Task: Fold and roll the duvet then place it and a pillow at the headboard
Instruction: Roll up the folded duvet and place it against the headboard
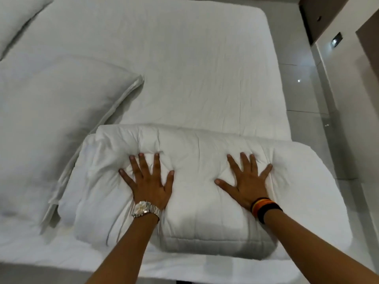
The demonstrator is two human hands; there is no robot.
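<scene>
Duvet (pixel 205 187), white, folded into a thick bundle, lies on the near part of the bed (pixel 194 68), just beside a pillow (pixel 51 124) on its left. Left hand (pixel 148 182): fingers spread wide, palm flat, pressing into the bundle's top; wristwatch (pixel 145 209) on the wrist. Right hand (pixel 247 181): same flat, splayed pose, dark wristbands (pixel 263 208). Neither hand grips anything. Both forearms reach forward, roughly parallel.

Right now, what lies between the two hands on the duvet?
Only bare duvet: the head view shows the left hand and right hand pressed flat on it, fingers spread, nothing between them.
</scene>
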